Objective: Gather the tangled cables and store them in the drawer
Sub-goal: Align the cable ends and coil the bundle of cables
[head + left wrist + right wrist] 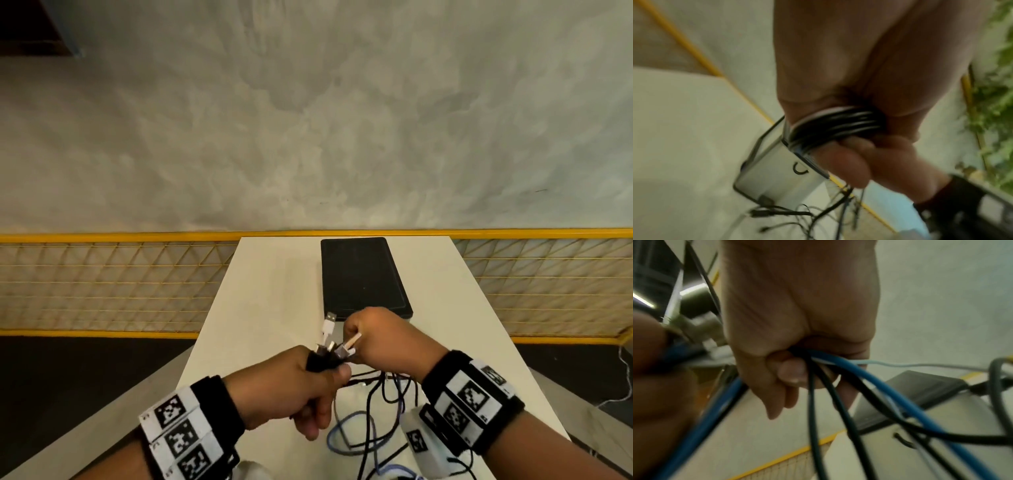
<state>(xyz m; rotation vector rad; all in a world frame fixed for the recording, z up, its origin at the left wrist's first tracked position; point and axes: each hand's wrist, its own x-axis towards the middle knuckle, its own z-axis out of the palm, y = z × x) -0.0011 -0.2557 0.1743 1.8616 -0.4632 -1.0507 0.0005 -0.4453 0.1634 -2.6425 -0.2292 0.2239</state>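
Black, blue and white cables point(371, 421) hang in loops from both my hands over the white table point(274, 291). My left hand point(301, 387) grips a bundle of cable ends, and several plugs point(330, 342) stick up from its fist. In the left wrist view the fingers curl round a band of black cables point(838, 125). My right hand point(380, 335) is closed just to the right, gripping black, blue and white cables point(838, 369) that run down from its fist. The two hands nearly touch. No drawer shows in any view.
A flat black rectangular case point(363, 274) lies on the table's far right half, just beyond my right hand. A yellow wire-mesh fence point(102, 284) runs behind the table on both sides, with a grey wall point(308, 120) above. A white cord point(620, 387) lies on the floor at right.
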